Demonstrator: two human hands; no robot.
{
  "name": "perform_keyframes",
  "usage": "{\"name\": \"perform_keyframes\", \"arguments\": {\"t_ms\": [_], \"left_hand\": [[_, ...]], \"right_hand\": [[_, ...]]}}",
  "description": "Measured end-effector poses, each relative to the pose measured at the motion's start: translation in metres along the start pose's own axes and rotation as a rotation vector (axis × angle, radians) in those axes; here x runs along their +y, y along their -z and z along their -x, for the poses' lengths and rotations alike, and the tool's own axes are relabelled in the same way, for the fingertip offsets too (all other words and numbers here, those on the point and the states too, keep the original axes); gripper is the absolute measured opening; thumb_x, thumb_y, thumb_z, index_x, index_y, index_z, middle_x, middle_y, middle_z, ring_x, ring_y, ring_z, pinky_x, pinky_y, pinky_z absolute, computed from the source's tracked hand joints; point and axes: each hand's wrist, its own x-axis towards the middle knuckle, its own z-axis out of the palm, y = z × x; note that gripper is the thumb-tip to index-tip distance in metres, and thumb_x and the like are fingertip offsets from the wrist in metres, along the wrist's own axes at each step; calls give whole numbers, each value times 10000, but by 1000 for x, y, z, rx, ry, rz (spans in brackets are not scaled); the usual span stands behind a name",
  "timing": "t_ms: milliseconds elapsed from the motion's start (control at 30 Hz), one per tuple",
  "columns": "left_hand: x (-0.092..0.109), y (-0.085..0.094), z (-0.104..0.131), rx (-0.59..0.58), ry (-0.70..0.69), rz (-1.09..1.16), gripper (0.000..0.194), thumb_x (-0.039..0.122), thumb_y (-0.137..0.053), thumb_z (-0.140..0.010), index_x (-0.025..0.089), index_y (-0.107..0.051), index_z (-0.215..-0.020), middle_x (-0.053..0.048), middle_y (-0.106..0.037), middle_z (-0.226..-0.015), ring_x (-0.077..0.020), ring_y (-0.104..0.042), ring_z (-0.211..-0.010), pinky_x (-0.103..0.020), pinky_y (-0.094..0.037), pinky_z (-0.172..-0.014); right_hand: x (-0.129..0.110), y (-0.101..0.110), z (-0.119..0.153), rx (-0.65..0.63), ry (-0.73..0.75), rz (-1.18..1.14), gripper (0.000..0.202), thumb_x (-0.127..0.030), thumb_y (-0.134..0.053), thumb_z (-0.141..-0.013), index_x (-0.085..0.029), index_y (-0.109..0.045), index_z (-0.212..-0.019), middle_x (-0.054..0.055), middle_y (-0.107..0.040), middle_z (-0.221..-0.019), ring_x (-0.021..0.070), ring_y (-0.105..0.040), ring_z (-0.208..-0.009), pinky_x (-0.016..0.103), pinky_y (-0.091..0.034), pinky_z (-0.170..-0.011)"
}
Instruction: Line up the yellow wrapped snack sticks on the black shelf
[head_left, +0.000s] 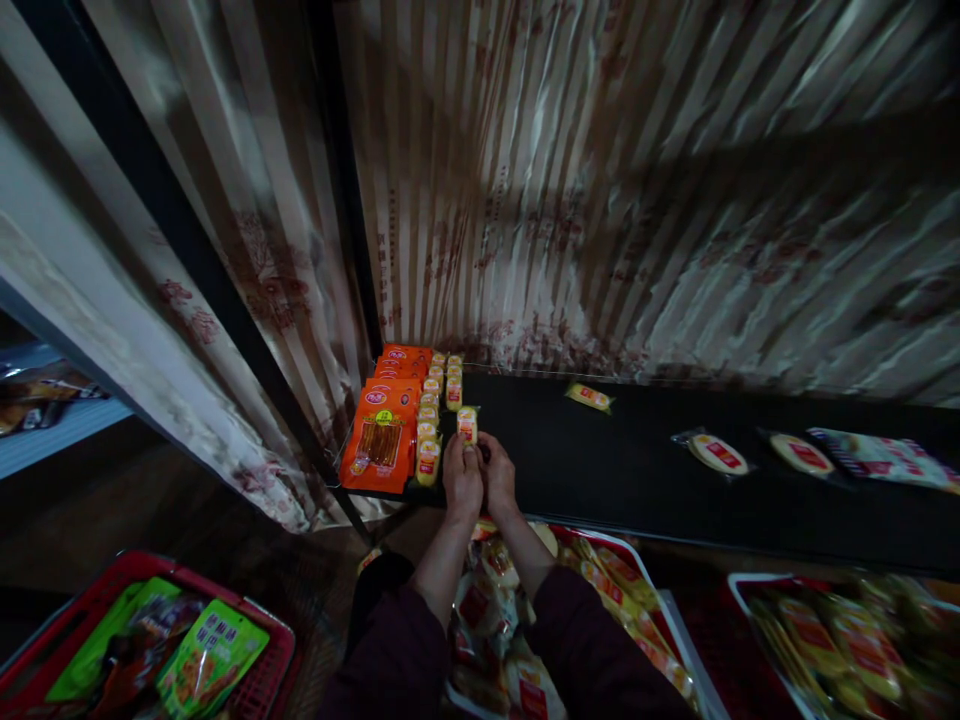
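My left hand (463, 480) holds a small yellow wrapped snack (467, 425) upright above the black shelf (540, 430). Close beside it, my right hand (498, 474) has its fingers curled near the bottom of that snack; whether they hold anything is hidden. Just left of my hands stands a row of similar yellow snacks (428, 460), with a shorter second row (454, 388) behind the held one. Orange snack bags (382, 430) stand in line at the shelf's left end.
One yellow snack (589, 397) lies farther back; round packets (718, 453) and a striped packet (877, 455) lie right. Below are a red basket (281, 640) and white-rimmed baskets (645, 570) of packets. Dark posts (349, 190) and a curtain (562, 200) bound the shelf.
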Motion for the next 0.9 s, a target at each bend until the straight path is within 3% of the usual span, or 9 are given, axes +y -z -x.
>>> {"name": "perform_keyframes", "arguments": {"t_ms": [433, 700, 900], "left_hand": [[-3, -9, -28, -44, -6, -32, 457, 289, -321, -888, 135, -461, -1295, -115, -401, -1430, -185, -312, -1348, -346, -206, -1130], [0, -15, -44, -23, 28, -57, 490, 293, -301, -893, 78, -445, -1309, -144, -370, -1443, -188, -305, -1353, -324, -193, -1133], [-2, -19, -51, -19, 48, -46, 477, 288, -314, -888, 114, -448, -1312, -123, -371, -1446, -174, -304, -1354, -317, -182, -1136]], "right_hand": [[2, -15, -30, -53, -29, -84, 334, -284, -454, -708, -185, -632, -972, 53, -688, -908, 196, -621, -809, 325, -477, -777], [0, -20, -47, -92, -54, 6, 341, -313, -465, -730, -215, -620, -1017, 34, -697, -936, 198, -641, -821, 322, -484, -755], [6, -26, -54, -90, -24, 14, 320, -318, -477, -732, -240, -619, -1009, 18, -702, -932, 194, -647, -820, 309, -490, -734]]}}
